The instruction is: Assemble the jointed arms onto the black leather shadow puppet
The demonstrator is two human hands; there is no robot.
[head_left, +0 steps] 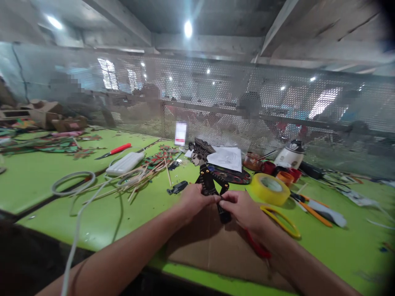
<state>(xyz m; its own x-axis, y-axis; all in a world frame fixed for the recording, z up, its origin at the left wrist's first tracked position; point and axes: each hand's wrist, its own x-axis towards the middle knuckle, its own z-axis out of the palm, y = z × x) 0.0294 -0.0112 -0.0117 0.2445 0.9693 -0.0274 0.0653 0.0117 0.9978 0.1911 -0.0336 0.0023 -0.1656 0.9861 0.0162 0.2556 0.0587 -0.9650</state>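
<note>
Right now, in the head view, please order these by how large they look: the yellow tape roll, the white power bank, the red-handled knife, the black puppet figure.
1. Black puppet figure, largest.
2. White power bank and yellow tape roll: look alike, so unranked.
3. Red-handled knife, thinnest; it lies farther away, so unsure.

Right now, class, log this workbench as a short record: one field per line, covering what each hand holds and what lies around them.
Surface: green table with a cardboard sheet under the hands
Left hand: grips the flat puppet figure at its lower body
Right hand: pinches the same figure's lower end
Right of hands: yellow tape roll, yellow-handled scissors
Left of hands: thin sticks, white power bank, red-handled knife
Behind: perforated metal screen
</note>
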